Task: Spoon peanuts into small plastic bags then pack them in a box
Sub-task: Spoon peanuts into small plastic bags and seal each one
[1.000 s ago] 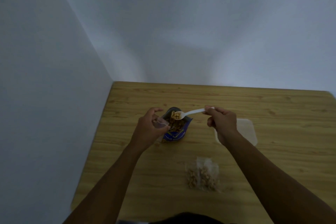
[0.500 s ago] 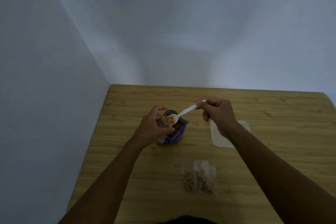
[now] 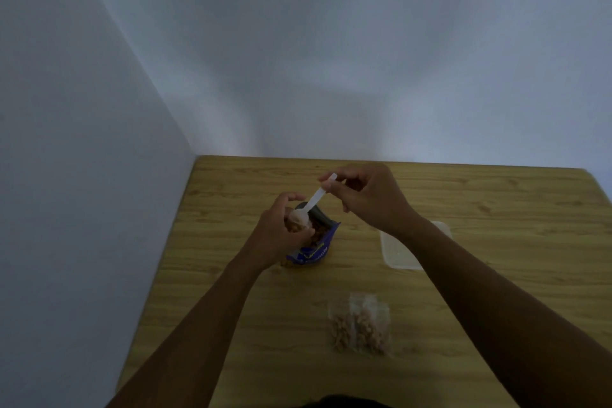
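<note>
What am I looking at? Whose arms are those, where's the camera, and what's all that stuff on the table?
No machine here: these are a person's two arms, seen by a camera worn on their head, looking down. The right hand pinches a white spoon, tipped down toward the left hand, which seems to hold a small clear bag, hard to make out. Right by them stands an open blue peanut pouch. On the wooden table also lie filled little bags of peanuts and a clear plastic box, partly hidden by the right arm.
</note>
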